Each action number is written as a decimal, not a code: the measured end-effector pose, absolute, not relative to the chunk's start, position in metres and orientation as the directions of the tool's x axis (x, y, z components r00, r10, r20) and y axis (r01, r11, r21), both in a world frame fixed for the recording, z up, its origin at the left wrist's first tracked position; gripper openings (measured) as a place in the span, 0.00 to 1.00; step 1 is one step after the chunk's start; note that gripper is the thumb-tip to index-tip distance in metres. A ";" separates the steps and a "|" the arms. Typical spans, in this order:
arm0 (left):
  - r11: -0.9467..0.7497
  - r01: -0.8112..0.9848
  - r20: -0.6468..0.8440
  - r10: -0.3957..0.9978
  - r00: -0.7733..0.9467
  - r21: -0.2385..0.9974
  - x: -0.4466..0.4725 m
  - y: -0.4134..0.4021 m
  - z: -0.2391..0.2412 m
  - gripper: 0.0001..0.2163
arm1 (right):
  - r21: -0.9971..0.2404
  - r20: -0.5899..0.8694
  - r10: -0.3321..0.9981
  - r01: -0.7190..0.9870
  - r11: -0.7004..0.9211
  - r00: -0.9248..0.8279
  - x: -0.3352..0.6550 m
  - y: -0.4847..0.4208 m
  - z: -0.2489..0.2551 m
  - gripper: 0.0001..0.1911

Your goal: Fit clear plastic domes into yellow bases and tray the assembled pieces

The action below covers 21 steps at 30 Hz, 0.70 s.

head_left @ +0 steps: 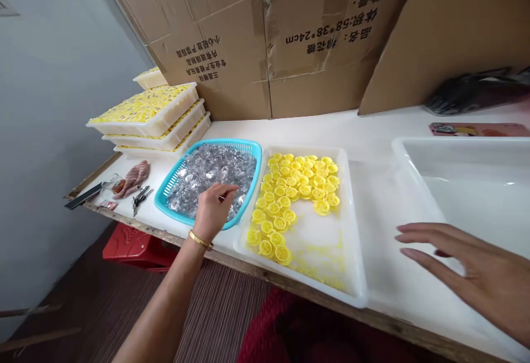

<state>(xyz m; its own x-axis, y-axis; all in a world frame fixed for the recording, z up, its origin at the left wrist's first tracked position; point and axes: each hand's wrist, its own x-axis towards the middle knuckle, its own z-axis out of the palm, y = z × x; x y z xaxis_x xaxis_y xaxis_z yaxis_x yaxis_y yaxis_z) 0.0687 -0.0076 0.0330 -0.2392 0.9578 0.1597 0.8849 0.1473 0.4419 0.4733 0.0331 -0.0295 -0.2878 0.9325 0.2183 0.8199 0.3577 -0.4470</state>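
Note:
My left hand (215, 206), with a gold bracelet (200, 240) at its wrist, is over the right side of a blue plastic basket (164, 185). Its fingers are curled together; whatever they pinch, if anything, is hidden. Small clear, shiny plastic pieces (207, 172) fill the basket. Beside it, a white tray (351, 252) holds many small round yellow plastic pieces (284, 194), mostly along its back and left. On the right, my right hand (467, 269) hovers with fingers stretched and apart, holding nothing, by the front of a larger white tub (418, 169).
Stacked white trays (144, 126) of yellow pieces stand at the back left. Keys (141, 200), a checked cloth (134, 178) and a black strip (85, 195) lie left of the basket. Cardboard (269, 92) walls the table's back. A phone-like pink item (478, 129) lies behind the tub; a red stool (128, 247) sits below.

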 end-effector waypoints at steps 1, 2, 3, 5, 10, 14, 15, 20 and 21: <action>0.200 0.897 0.103 0.960 -0.259 0.394 0.056 -0.003 0.032 0.13 | -0.487 0.197 0.915 0.774 0.403 -0.353 0.455 0.029 -0.024 0.20; 0.231 0.906 0.051 0.963 -0.265 0.354 0.045 0.001 0.029 0.11 | -0.529 0.172 0.897 0.730 0.432 -0.407 0.439 0.026 -0.020 0.20; 0.245 0.914 0.004 0.966 -0.260 0.324 0.037 0.005 0.024 0.10 | -0.566 0.147 0.879 0.690 0.450 -0.453 0.423 0.024 -0.017 0.19; 0.251 0.929 -0.062 0.968 -0.243 0.273 0.030 0.013 0.013 0.08 | -0.609 0.102 0.848 0.642 0.466 -0.519 0.396 0.022 -0.017 0.16; 0.290 0.944 -0.135 0.953 -0.270 0.155 0.039 0.032 -0.008 0.05 | -0.590 -0.027 0.819 0.670 0.450 -0.574 0.345 0.026 -0.026 0.10; 0.321 0.934 -0.090 0.946 -0.310 0.159 0.041 0.034 -0.006 0.06 | -0.500 -0.069 0.841 0.748 0.436 -0.537 0.326 0.036 -0.034 0.15; 0.323 0.930 -0.064 0.946 -0.316 0.178 0.040 0.032 -0.004 0.06 | -0.481 -0.080 0.840 0.759 0.440 -0.537 0.323 0.039 -0.034 0.17; 0.280 0.848 0.077 0.934 -0.349 0.451 0.037 0.009 0.001 0.10 | -0.420 -0.108 0.817 0.771 0.478 -0.566 0.307 0.049 -0.031 0.19; 0.247 0.774 0.101 0.923 -0.371 0.582 0.039 0.004 0.001 0.12 | -0.411 -0.104 0.819 0.774 0.482 -0.565 0.304 0.050 -0.031 0.19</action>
<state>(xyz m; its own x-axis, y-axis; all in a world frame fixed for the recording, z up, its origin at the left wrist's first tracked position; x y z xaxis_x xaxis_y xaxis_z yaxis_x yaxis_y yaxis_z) 0.0393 0.0045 0.0009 -0.3707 0.9232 0.1008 0.7745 0.2474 0.5822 0.3036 0.0497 -0.0305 -0.5648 0.8186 -0.1045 0.7741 0.4817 -0.4107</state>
